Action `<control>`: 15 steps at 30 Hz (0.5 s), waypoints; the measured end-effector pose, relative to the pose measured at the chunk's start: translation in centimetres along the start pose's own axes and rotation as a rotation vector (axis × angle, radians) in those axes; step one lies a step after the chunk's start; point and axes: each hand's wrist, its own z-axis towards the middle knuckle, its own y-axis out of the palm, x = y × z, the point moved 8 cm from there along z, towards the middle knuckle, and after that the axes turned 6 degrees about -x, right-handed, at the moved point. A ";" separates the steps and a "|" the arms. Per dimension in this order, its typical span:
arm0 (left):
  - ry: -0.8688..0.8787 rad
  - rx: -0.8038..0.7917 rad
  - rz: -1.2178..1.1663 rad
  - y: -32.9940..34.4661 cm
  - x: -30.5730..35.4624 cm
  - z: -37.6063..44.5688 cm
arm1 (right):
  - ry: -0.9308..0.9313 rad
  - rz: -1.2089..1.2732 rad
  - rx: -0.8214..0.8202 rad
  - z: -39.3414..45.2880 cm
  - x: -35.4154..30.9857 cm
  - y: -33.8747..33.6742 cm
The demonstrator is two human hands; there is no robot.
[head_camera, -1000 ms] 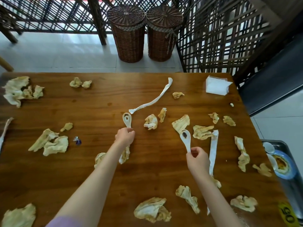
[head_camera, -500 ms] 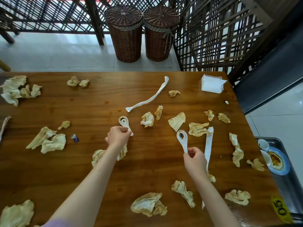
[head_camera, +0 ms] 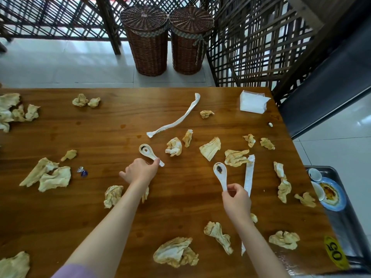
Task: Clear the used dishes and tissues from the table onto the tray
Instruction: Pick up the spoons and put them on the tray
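Each hand has a soiled white spoon by the handle. The left hand (head_camera: pixel 140 171) pinches the handle end of the left spoon (head_camera: pixel 151 154), whose bowl points to about ten o'clock and seems to lie on or just above the table (head_camera: pixel 100 127); the grip is fingers curled round the handle, thumb on top. The right hand (head_camera: pixel 236 199) pinches the tail of the right spoon (head_camera: pixel 220 175) between thumb and fingertips, bowl toward eleven o'clock with a dark smear in it. The tray (head_camera: pixel 345 221) sits off the table's edge at three o'clock, already carrying a blue plate (head_camera: pixel 332 199) and small cups. The step in hand looks like carrying both spoons there. To do it well, I would keep each bowl level and facing up so the residue does not drip on the wood, and shift the right pinch a little further up the handle, since a hold at the very tip lets a glazed spoon swing. The right hand should go first, as it is nearer; the left must cross over crumpled tissues (head_camera: pixel 236 157) and a long paper strip (head_camera: pixel 249 175) lying just beside the right hand, so lift clear rather than drag. Lay the spoons beside the plate, not on the cups, which could tip. Tissues remain scattered all over the table, so most of the work is left.
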 end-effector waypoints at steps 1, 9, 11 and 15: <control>-0.008 -0.008 0.030 0.2 0.1 0.1 | 0.001 -0.001 0.000 0.0 0.1 0.0; -0.078 -0.014 0.046 1.0 -0.2 0.9 | -0.002 -0.015 -0.012 0.2 0.2 0.2; -0.097 0.005 0.042 1.0 -0.1 1.0 | -0.004 -0.009 -0.024 0.2 0.2 0.4; -0.116 0.012 0.053 1.1 0.2 1.4 | -0.003 -0.012 -0.029 0.0 0.4 0.6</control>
